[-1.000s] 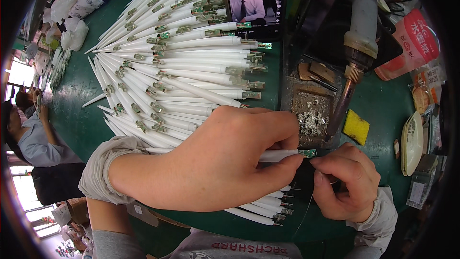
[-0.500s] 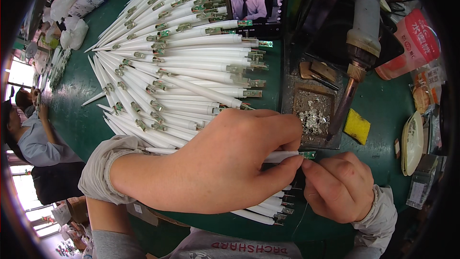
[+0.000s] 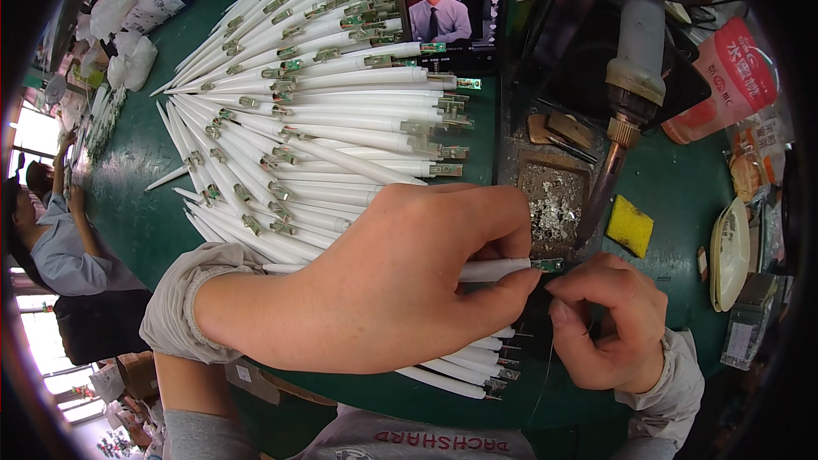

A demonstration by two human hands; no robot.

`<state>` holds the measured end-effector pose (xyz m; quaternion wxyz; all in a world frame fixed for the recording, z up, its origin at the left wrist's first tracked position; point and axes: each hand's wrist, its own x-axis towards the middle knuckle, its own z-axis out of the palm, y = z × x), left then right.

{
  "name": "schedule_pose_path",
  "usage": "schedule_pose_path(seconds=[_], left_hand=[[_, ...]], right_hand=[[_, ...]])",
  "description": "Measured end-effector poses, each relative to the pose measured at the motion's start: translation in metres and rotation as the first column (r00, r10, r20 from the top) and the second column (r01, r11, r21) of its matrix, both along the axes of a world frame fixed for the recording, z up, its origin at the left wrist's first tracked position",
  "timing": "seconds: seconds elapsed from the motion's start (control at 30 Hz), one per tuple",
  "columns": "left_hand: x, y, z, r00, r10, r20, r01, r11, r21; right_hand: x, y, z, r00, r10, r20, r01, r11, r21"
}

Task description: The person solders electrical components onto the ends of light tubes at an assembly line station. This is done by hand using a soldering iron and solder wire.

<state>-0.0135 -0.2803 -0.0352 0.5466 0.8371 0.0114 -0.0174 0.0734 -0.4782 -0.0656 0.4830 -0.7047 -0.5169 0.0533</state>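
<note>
My left hand (image 3: 400, 277) pinches a white tapered plastic stick (image 3: 496, 270) between thumb and fingers, its tip end hidden under the hand. From the stick's right end protrudes a small green circuit board (image 3: 550, 265). Just right of that board, my right hand (image 3: 618, 319) is closed in a pinch, with a thin wire (image 3: 548, 368) trailing down from its fingertips. Above both hands a soldering iron (image 3: 637, 77) slants downward, its dark tip over a metal tray (image 3: 588, 177) holding silvery solder bits.
Many white sticks (image 3: 358, 81) with circuit boards lie fanned out at left; several more (image 3: 452, 379) lie below my left hand. A phone (image 3: 447, 0) stands behind. Rightward are a yellow sponge (image 3: 630, 226), a pink pouch (image 3: 724, 81) and a pale dish (image 3: 729, 255). Another person (image 3: 72, 243) sits far left.
My right hand has shifted slightly away from the circuit board, and its fingers have opened into a rounder pinch. The stick has moved a little upward with my left hand.
</note>
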Motion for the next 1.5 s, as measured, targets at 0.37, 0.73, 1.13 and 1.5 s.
schedule_pose_path(seconds=[0.37,0.73,1.13,1.5], left_hand=[[0.002,0.000,-0.003,0.998,0.019,-0.059,-0.022,0.998,-0.055],[0.002,0.000,-0.004,1.000,-0.008,-0.004,0.008,1.000,-0.009],[0.003,0.000,-0.004,0.998,0.026,0.054,-0.027,0.999,0.028],[0.005,-0.003,0.003,0.993,0.042,-0.108,-0.051,0.995,-0.086]], right_hand=[[0.002,0.000,-0.002,0.999,-0.012,0.030,0.011,1.000,0.028],[0.006,0.001,-0.008,0.939,0.010,0.344,-0.038,0.997,0.074],[0.004,0.000,-0.002,0.984,0.140,0.112,-0.137,0.990,-0.032],[0.016,-0.010,0.025,0.678,-0.035,-0.734,-0.138,0.975,-0.174]])
